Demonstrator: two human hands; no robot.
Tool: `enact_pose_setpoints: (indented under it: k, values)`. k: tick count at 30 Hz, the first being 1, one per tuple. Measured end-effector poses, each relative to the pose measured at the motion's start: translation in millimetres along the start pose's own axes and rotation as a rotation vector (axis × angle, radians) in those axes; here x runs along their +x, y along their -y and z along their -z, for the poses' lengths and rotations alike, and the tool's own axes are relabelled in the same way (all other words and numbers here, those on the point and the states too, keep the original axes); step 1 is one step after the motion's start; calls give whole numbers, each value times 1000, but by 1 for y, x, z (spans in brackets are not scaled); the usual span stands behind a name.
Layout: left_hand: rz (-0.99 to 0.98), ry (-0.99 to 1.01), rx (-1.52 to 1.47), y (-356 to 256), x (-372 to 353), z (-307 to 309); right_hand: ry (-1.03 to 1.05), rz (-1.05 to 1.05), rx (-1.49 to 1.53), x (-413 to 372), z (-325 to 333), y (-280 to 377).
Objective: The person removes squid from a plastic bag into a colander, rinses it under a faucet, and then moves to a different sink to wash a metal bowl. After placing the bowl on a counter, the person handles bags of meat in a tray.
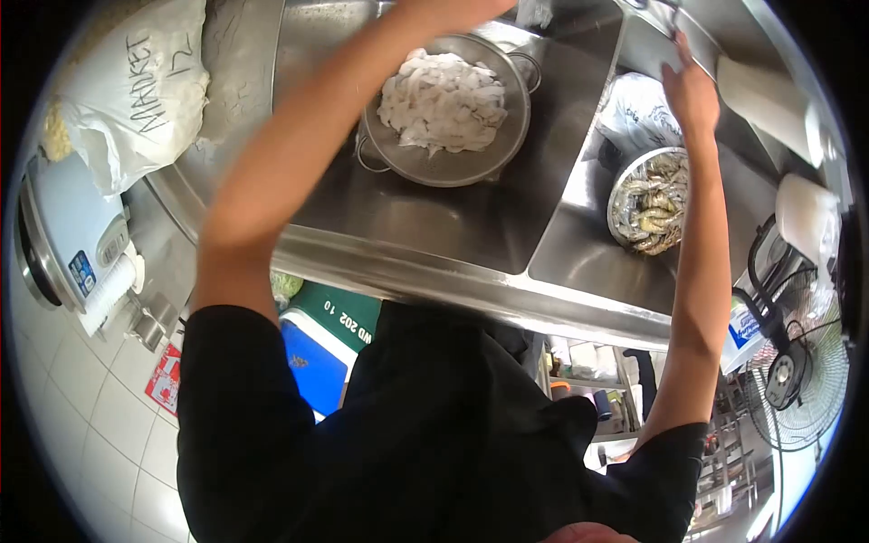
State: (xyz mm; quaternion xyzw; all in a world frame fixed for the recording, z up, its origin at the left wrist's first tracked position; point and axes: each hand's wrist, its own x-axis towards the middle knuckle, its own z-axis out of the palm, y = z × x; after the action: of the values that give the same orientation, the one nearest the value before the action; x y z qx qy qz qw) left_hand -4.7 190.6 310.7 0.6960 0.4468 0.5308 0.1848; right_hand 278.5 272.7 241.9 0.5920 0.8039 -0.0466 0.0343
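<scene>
- The right hand [693, 92] is over the right basin, close to the sink's back edge, its index finger extended toward a metal fitting [667, 13] there. The fingertip is at or just beside the fitting; contact cannot be made out, nor whether the other fingers grip anything.
- The relation that matters: the fitting lies directly beyond the right fingertip, toward the back edge, and the finger points along that line. The right hand is clearly the nearer one; the left is well apart from it.
- The left hand [466, 9] is cut off at the top of the view, so whether it is open or closed cannot be told. Its forearm crosses above the left basin.
- The metal colander [453, 172] sits in the left basin, toward the back edge and short of the divider [562, 181]. Its two loop handles set its axis, from front left to back right. The left hand is nearer, with the colander on the front-edge side of it.
- Pale, peeled-looking shrimp [444, 101] are heaped in the colander.
- The round container [612, 215] of unpeeled shrimp [659, 204] stands in the right basin beside the divider, frontward of the right hand and partly hidden by that forearm.
- A plastic bag [634, 110] lies just behind the container, left of the right hand.
</scene>
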Motion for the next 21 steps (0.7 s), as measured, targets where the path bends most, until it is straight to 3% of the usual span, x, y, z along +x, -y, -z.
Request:
enact_pose_setpoints:
  k: [2, 3, 5, 7, 8, 9, 11, 13, 16, 20, 21]
  values:
    - [266, -110, 47, 56, -80, 7, -120, 25, 261, -17, -2, 0]
    - [631, -200, 25, 55, -128, 4, -178, -31, 295, -30, 0, 17]
    - [1183, 169, 285, 99, -246, -8, -339, 254, 318, -59, 2, 59]
    - [1547, 127, 431, 110, -356, -58, -272, 362, 280, -75, -6, 95]
    - [1569, 125, 427, 108, -358, -66, -260, 426, 238, -77, -13, 105]
    - [1900, -80, 12, 103, -358, -79, -204, 457, 276, -81, -25, 108]
    - [2190, -324, -465, 108, -361, -101, -123, 501, 306, -85, -36, 115]
    - [2039, -839, -573, 159, -374, -134, -12, 540, 307, -86, -37, 123]
    - [2052, -1015, -506, 197, -369, -162, -61, 461, 295, -77, -42, 129]
    - [1974, -1265, -299, 251, -347, -150, -132, 437, 351, -66, -47, 129]
    - [1715, -1139, -103, 258, -339, -146, -120, 427, 348, -66, -45, 129]
